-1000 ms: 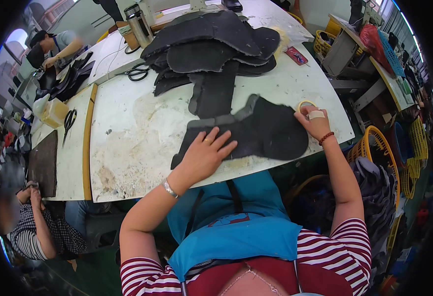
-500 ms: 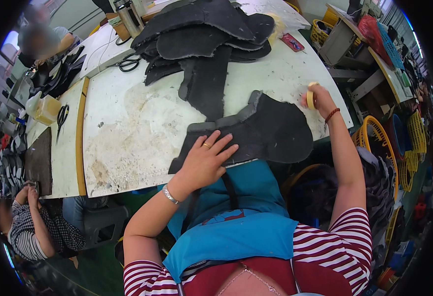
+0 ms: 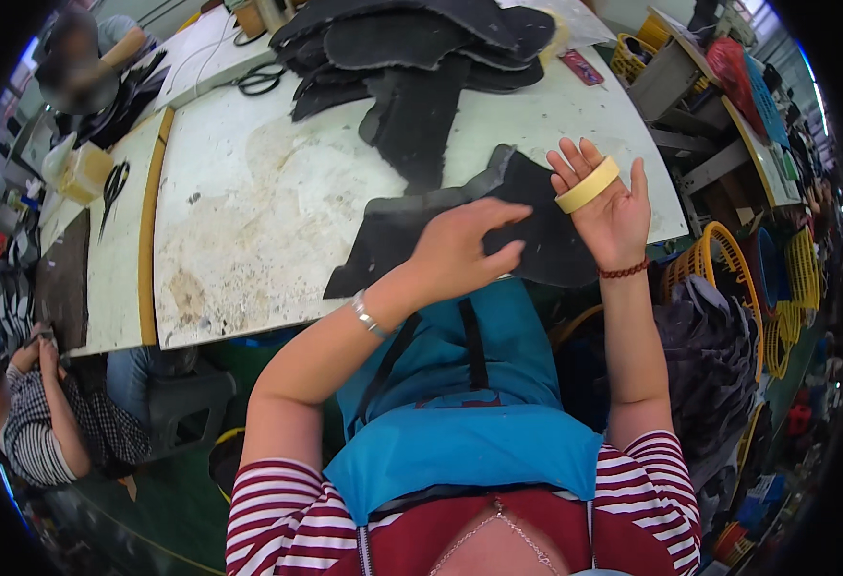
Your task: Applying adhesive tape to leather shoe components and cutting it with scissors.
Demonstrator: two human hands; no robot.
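Nearest us, our left hand (image 3: 462,253) is poised over the cut black fabric piece (image 3: 551,238), thumb and forefinger parted around nothing; whether it touches the fabric we cannot tell. To the right, our right hand (image 3: 615,223) is palm up, its fingers loosely extended, bearing the pale yellow tape roll (image 3: 587,186) across them, the band slanting up rightward. From our left fingers, the roll lies rightward and farther out. Beyond, a black stack (image 3: 397,48) and scissors (image 3: 260,83) rest on the white surface (image 3: 249,211).
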